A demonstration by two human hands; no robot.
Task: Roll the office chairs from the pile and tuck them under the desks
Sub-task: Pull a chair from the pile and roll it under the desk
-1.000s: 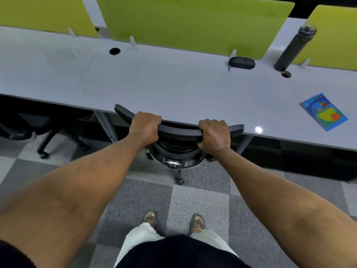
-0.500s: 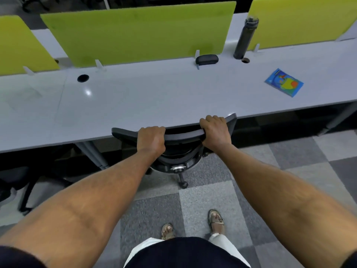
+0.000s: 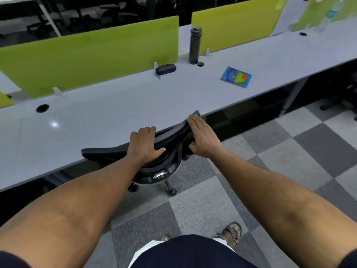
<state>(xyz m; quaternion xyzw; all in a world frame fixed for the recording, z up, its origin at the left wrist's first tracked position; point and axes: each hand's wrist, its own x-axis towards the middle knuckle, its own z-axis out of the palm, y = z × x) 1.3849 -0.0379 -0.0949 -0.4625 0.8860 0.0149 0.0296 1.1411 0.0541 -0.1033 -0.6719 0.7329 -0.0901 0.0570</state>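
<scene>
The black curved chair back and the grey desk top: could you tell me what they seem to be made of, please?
The black curved chair back: probably moulded plastic, matt; smooth, even, dull sheen along its rim. The grey desk top: likely laminate board, semi-gloss; flat, uniform, with a bright lamp reflection.

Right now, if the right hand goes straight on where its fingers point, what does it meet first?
The right hand lies flat on the office chair backrest; just past its fingertips comes the grey desk top, then probably the black glasses case.
</scene>
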